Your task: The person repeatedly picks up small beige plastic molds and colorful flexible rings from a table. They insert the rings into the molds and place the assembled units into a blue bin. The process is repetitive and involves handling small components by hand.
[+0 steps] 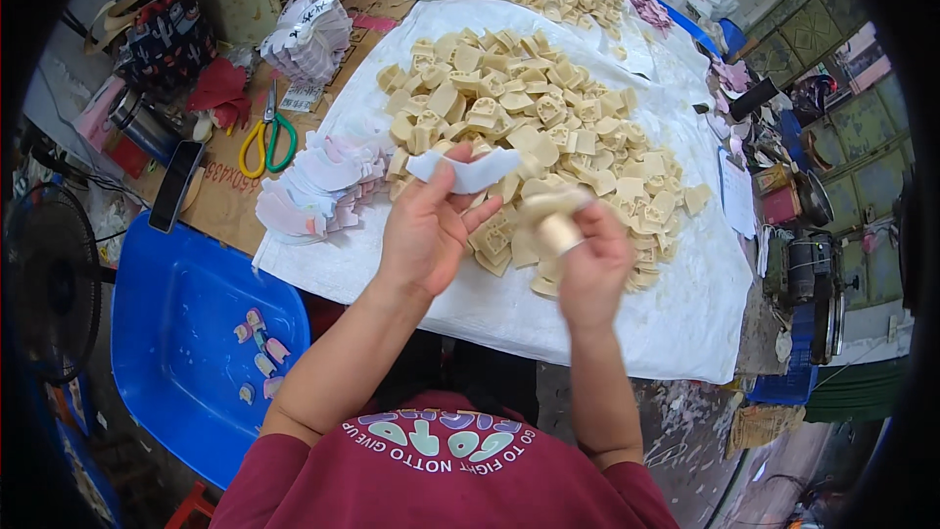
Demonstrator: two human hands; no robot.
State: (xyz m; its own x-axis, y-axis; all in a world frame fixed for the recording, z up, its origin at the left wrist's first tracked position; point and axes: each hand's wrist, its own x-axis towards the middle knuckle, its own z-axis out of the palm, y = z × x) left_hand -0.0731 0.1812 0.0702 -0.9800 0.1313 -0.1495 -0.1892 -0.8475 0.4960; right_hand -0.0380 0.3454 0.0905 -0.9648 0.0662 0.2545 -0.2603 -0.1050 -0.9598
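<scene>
so the left hand (423, 225) has a curved white strip (463, 171) pinched between thumb and fingertips, held up just over the near edge of the pile. the right hand (593, 264) is closed round a cream block (556, 220), fingers wrapped tight, a bit blurred so i can't make out the exact hold. the two pieces are close together but not touching yet, so my read is the strip is about to go onto the block, mid-assembly on one unit. next bit would call for lining the strip's curve up with the block's top and pressing it on without creasing it.

the tabletop is covered with a white sheet (607, 323), and a big heap of cream blocks (529, 127) sits in the middle of it. a fanned stack of pale strips (318, 186) lies at the left edge of the sheet, near the left hand. further left there's cardboard with yellow-and-green scissors (266, 137) and a dark phone (176, 186). a blue tub (186, 353) sits low on the left with a few small pieces in it. looks like a cluttered workshop, with a fan (49, 284) at far left and machinery on the right.
</scene>
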